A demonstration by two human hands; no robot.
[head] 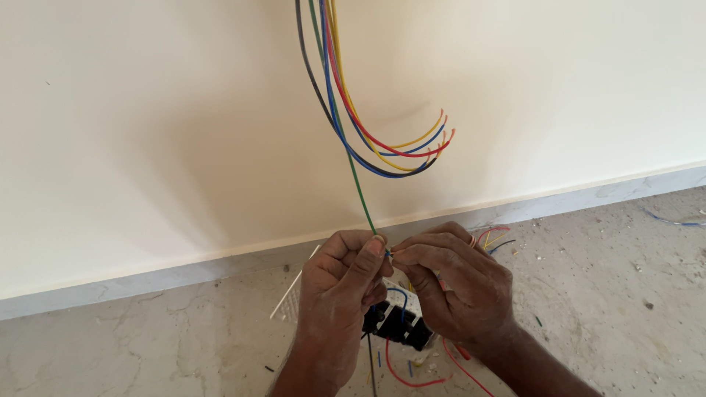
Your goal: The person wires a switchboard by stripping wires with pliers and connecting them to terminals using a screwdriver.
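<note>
Left hand (346,283) and right hand (452,283) meet fingertip to fingertip, pinching the lower end of a green wire (357,180) that hangs before a cream wall (147,132). Beside it, a wire bundle (382,140) curls rightward. A black switch module (397,323) shows below the hands, above a floor (625,294) strewn with offcuts.

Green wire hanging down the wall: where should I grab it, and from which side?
Grip the green wire on its straight, bare run just above the left hand, likely from the left: the curled bundle of coloured wires crowds its right side higher up, and both hands already pinch its lower end.
</note>
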